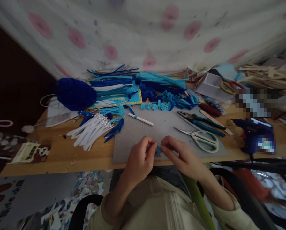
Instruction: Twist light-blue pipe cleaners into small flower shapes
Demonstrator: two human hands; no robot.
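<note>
Evidently for steadiness, the left hand point(142, 157) and right hand point(182, 156) pinch a small blue piece point(158, 149) from opposite sides, fingertips closed on it, above the grey mat's point(133, 140) near edge; scissors point(194, 135) lie toward its right edge, presumably within reach.

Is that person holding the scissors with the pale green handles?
No, those scissors lie on the grey mat, while the person's fingers are on a small blue piece.
</note>
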